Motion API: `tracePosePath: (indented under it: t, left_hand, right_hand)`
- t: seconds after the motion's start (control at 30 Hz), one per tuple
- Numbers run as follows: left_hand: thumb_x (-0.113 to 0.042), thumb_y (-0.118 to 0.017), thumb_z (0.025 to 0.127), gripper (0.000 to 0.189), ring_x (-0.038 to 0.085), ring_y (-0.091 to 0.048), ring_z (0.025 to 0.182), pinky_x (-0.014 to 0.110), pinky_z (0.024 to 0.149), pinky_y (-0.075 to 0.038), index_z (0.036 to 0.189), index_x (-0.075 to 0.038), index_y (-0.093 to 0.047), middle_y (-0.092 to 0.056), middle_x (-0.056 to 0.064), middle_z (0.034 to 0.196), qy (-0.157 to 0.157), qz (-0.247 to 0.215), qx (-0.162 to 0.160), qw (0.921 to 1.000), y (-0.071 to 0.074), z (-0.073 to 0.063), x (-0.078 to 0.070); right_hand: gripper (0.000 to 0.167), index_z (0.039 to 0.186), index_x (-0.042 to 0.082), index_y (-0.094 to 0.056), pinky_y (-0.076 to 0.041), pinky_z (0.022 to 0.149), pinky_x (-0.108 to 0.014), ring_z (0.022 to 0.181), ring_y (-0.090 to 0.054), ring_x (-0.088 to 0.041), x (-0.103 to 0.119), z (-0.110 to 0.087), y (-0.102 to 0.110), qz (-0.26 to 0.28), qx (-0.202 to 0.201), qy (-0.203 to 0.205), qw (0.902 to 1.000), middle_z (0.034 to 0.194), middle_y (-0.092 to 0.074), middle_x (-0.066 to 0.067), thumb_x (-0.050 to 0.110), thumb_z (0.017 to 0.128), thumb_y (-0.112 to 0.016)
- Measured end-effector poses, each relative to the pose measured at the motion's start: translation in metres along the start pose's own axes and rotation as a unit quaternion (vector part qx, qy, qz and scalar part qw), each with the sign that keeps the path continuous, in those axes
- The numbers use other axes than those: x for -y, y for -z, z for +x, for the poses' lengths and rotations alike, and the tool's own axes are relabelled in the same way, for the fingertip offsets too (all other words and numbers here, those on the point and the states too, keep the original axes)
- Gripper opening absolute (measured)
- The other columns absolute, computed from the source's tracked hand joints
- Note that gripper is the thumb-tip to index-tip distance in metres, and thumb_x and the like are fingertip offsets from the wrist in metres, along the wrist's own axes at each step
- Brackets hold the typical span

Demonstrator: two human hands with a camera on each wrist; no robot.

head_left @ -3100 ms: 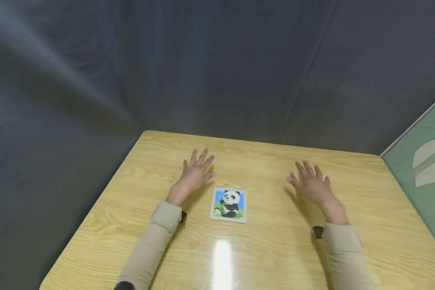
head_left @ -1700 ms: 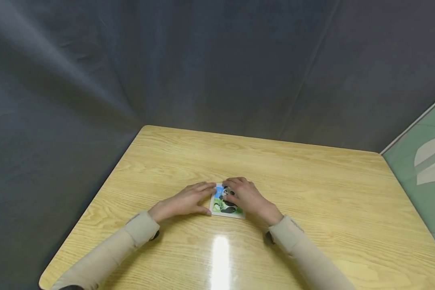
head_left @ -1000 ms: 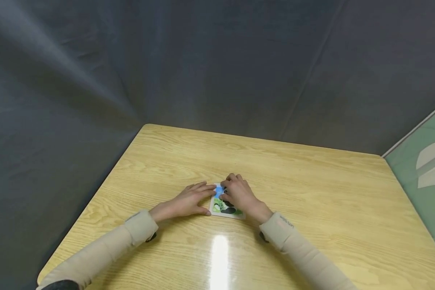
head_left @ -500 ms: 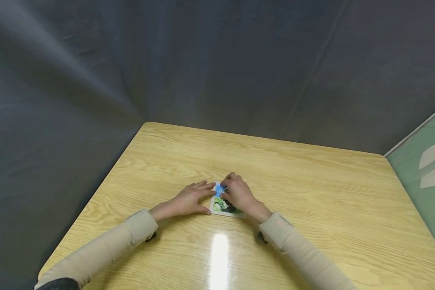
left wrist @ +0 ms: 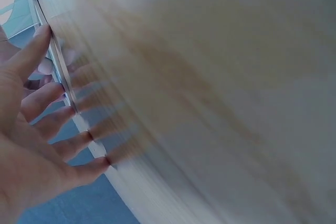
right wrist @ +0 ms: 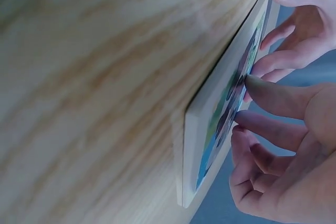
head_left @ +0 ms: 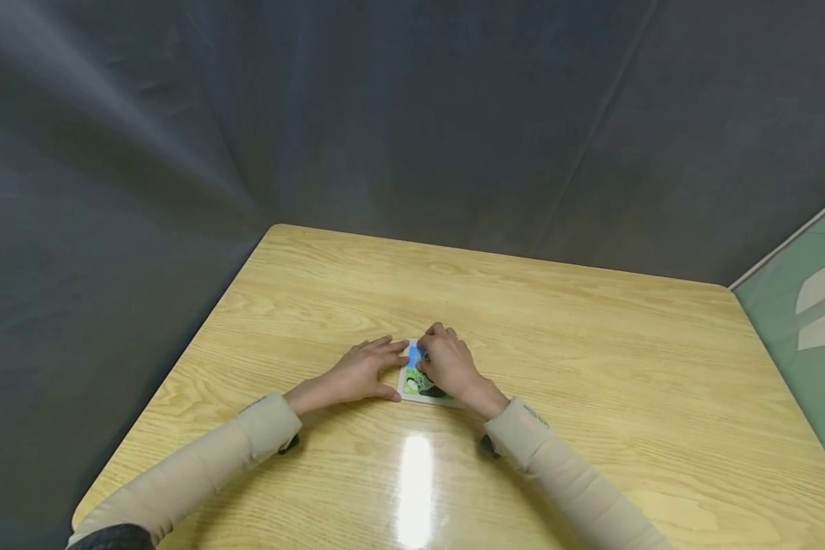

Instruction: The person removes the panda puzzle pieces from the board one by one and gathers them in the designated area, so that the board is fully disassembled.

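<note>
Thin, pale-rimmed rectangular board with blue-green picture [head_left: 413, 380], flat on the wood-grained bench [head_left: 591, 367] — likely light, stiff, best held by its rim. Left hand [head_left: 359, 374]: fingers spread, touching one edge. Right hand [head_left: 451, 363]: thumb and forefinger on the face — whether pinching, cannot tell.

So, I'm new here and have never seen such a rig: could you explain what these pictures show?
No machine here: a person in beige cloth sleeves works barehanded. The wide picture comes from a head camera looking forward and down; the close ones from a camera on each wrist. On the light wood-grain table lies a flat, rectangular, pale-framed picture panel. The left hand touches its left edge with thumb and fingers. The right hand has its thumb and index finger on the colourful picture; whether they pinch anything is unclear.
</note>
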State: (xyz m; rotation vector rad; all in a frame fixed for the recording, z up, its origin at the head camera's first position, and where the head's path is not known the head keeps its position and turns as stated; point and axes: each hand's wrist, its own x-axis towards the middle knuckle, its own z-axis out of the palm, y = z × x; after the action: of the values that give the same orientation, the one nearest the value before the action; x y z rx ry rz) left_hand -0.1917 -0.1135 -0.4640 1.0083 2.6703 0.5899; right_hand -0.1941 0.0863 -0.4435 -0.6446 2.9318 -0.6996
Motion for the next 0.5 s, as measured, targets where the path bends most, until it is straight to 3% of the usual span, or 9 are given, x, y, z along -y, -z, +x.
tracePosePath:
  t: [0.3,0.5]
  left_hand:
    - [-0.040,-0.076,0.079,0.070,0.036,-0.023,0.143,0.064,0.109,-0.023,0.136,-0.007,-0.054,-0.034,0.008,0.153,0.005,-0.003,0.001,1.0000,0.0028,0.0019,-0.0036]
    - [-0.039,-0.077,0.079,0.070,0.037,-0.024,0.142,0.065,0.108,-0.023,0.135,-0.006,-0.054,-0.034,0.009,0.153,0.008,-0.006,0.000,0.9999,0.0017,0.0022,-0.0042]
  right_hand:
    - [0.031,0.110,-0.005,-0.065,-0.049,0.080,-0.045,0.099,-0.052,-0.031,-0.0035,0.0031,0.0016,0.051,0.015,-0.016,0.9984,0.113,-0.056,-0.017,0.007,0.083,-0.075]
    - [0.028,0.108,-0.001,-0.067,-0.048,0.083,-0.051,0.103,-0.051,-0.033,0.0023,0.0019,0.0004,-0.013,0.024,-0.017,0.9995,0.117,-0.056,-0.015,0.010,0.084,-0.076]
